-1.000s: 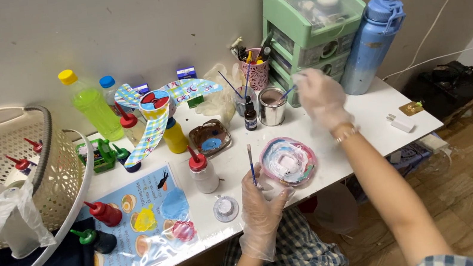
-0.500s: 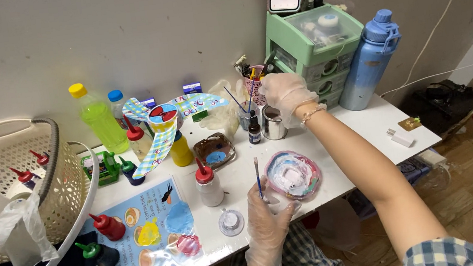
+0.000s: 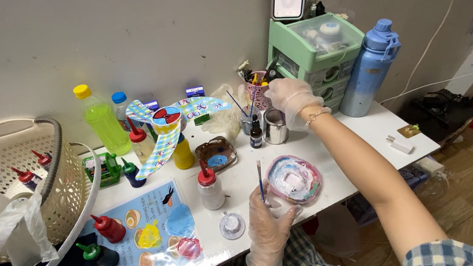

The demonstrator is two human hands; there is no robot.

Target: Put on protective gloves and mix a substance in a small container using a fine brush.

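My left hand (image 3: 267, 222), in a clear glove, holds a thin paintbrush (image 3: 260, 180) upright at the table's front edge, next to a round paint-smeared palette (image 3: 294, 179). My right hand (image 3: 290, 98), also gloved, reaches over a small metal cup (image 3: 275, 127) toward a pink brush holder (image 3: 256, 91) at the back. Its fingers are curled; whether it grips anything I cannot tell. A small dark dropper bottle (image 3: 256, 133) stands just left of the cup.
A white table (image 3: 368, 129) holds a paint bottle with a red cap (image 3: 210, 185), a yellow bottle (image 3: 182, 151), a painted plane model (image 3: 165, 127), a picture sheet (image 3: 152, 230), a green drawer unit (image 3: 314, 57), a blue water bottle (image 3: 370, 68). A white basket (image 3: 21, 189) sits left.
My right hand has moved left and down from the drawer unit to the metal cup and brush holder. My left hand stays with the brush by the palette.
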